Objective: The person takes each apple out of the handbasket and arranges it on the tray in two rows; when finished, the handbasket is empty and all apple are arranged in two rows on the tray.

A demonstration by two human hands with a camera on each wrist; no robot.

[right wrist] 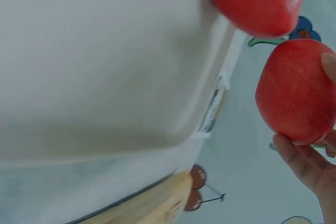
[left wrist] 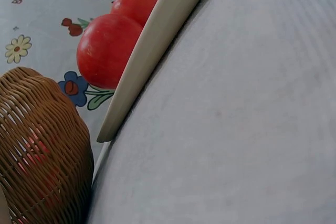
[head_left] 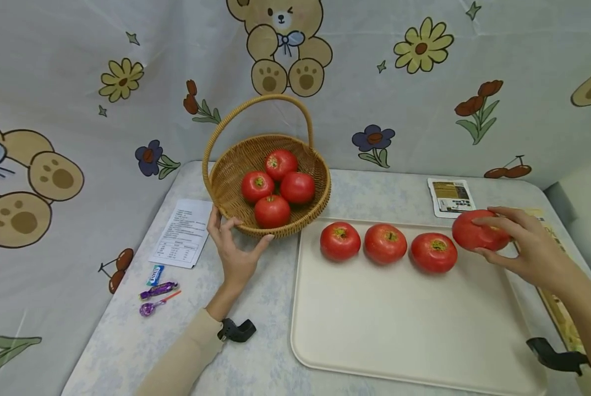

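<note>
A wicker basket [head_left: 320,206] with a tall handle holds several red apples [head_left: 272,212]. My left hand [head_left: 236,253] grips its lower left rim, thumb toward the front and fingers round the side. In the left wrist view the basket's woven side [left wrist: 47,145] shows at the lower left, with red visible through the gaps. My right hand [head_left: 533,242] holds a red apple [head_left: 479,231] between thumb and fingers over the tray's far right corner. The right wrist view shows that apple [right wrist: 296,90] with fingertips on it. Three more apples, including one beside it [head_left: 433,253], sit in a row.
A cream tray [head_left: 404,330] carries the row along its far edge. Left of the basket lie a printed sheet [head_left: 182,234] and wrapped sweets [head_left: 159,290]. A small card packet [head_left: 451,197] lies behind the tray; a yellowish flat item [head_left: 563,313] lies along its right side.
</note>
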